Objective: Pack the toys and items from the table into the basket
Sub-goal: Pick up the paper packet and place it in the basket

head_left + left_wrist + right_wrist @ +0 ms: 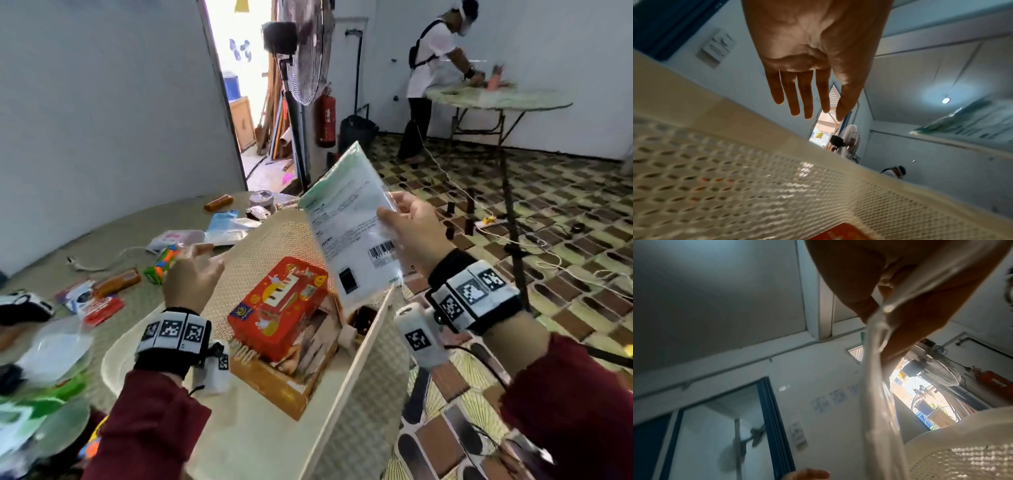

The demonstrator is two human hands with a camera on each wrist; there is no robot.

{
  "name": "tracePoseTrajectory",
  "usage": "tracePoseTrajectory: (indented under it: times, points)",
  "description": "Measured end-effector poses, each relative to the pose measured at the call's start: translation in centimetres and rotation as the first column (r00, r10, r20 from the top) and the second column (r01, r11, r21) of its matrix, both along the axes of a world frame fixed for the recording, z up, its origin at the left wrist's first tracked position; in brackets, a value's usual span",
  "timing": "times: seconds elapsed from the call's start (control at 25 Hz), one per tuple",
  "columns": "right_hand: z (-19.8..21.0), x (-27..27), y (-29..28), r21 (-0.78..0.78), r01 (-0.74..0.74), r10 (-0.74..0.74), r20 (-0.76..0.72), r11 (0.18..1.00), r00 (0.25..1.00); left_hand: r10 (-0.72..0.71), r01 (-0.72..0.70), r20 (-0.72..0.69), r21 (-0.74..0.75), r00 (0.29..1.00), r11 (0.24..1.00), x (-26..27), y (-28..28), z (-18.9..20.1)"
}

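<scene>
A cream mesh basket (274, 233) stands on the table in front of me, with a red printed tin (277, 301) and a wooden box (274, 380) inside it. My right hand (407, 222) pinches a flat clear-and-green plastic packet (349, 219) upright over the basket's right rim; the same packet (875, 386) hangs from the fingers in the right wrist view. My left hand (191, 270) hovers at the basket's left wall, fingers (805, 97) straight and holding nothing. The basket's mesh wall (756, 194) fills the lower left wrist view.
Loose items lie on the table (113, 236) left of the basket: an orange-green toy (164, 263), brown bars (116, 282), a red packet (102, 308), blue packets (222, 219), a round tin (262, 197). A standing fan (308, 51) is behind. Another person (435, 68) works at a far table.
</scene>
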State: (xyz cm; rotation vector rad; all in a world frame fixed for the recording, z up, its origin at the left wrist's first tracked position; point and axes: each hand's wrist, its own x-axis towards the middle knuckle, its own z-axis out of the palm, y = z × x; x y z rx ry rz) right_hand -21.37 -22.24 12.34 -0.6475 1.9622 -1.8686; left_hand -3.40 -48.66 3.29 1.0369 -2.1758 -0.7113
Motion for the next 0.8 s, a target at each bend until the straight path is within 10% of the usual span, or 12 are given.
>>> tracePoseTrajectory:
  times: [0.36, 0.8]
  points:
    - [-0.5, -9.3, -8.2, 0.547, -0.085, 0.428, -0.537, 0.833, 0.727, 0.067, -0.073, 0.214, 0.022, 0.974, 0.997, -0.2, -2.3, -2.4]
    - [-3.1, -13.1, -14.2, 0.852, -0.056, 0.787, -0.453, 0.52, 0.419, 0.259, -0.274, 0.241, 0.029, 0.935, 0.961, -1.3, -0.2, -1.3]
